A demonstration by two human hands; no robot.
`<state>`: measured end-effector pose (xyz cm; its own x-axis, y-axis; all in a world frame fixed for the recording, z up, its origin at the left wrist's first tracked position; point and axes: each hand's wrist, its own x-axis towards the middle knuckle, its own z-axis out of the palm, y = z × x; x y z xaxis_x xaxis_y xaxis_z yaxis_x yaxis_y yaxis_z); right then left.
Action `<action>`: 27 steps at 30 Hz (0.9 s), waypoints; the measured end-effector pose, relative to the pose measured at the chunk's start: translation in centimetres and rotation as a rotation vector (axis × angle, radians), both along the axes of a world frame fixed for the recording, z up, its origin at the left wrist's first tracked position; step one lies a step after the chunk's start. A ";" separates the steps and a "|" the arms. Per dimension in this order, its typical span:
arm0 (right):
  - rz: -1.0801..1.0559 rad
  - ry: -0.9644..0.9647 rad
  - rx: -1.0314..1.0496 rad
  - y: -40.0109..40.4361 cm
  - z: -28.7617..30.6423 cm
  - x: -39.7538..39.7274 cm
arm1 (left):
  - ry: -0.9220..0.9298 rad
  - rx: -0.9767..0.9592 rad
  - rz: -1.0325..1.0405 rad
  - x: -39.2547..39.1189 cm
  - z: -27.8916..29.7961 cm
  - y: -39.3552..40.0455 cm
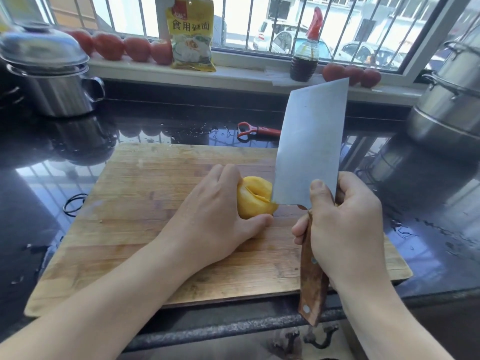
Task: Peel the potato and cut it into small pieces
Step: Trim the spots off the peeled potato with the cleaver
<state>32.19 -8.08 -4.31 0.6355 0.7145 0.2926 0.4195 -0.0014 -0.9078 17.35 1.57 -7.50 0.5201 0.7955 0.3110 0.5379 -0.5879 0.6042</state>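
Note:
A peeled yellow potato [255, 197] lies on the wooden cutting board [135, 203], with a slit across its top. My left hand [215, 216] holds it from the left, fingers curled over it and thumb against its near side. My right hand [345, 229] grips the wooden handle of a cleaver [311, 146]. The broad blade stands tilted up just right of the potato, its lower edge beside the potato's right end. A red peeler [255, 130] lies on the wet black counter behind the board.
A lidded steel pot [49, 71] stands at the back left and stacked steel pots [449, 100] at the right. On the windowsill are tomatoes [122, 46], a yellow packet [192, 35] and a dark sauce bottle [305, 55]. A black hair tie [74, 203] lies left of the board.

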 end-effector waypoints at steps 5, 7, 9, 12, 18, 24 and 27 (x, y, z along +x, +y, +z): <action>0.012 0.019 0.015 0.1 -0.1 0.0 | -0.001 -0.020 0.001 0.0 0.2 -0.1; 0.019 0.017 0.009 0.3 -0.1 0.1 | 0.003 -0.025 0.001 0.0 0.2 -0.1; 0.021 0.012 0.006 0.5 -0.1 0.1 | 0.002 -0.021 -0.002 0.0 0.3 -0.1; 0.035 0.029 0.006 0.7 -0.1 0.2 | 0.001 -0.025 -0.007 0.0 0.3 -0.1; 0.074 0.026 -0.010 1.0 0.0 0.7 | -0.007 -0.037 -0.009 -0.1 0.3 0.0; 0.130 0.040 -0.010 1.5 0.0 1.4 | -0.012 -0.064 0.000 -0.2 0.4 0.0; 0.176 0.021 -0.020 1.6 0.2 1.9 | -0.022 -0.110 -0.011 -0.3 0.6 0.0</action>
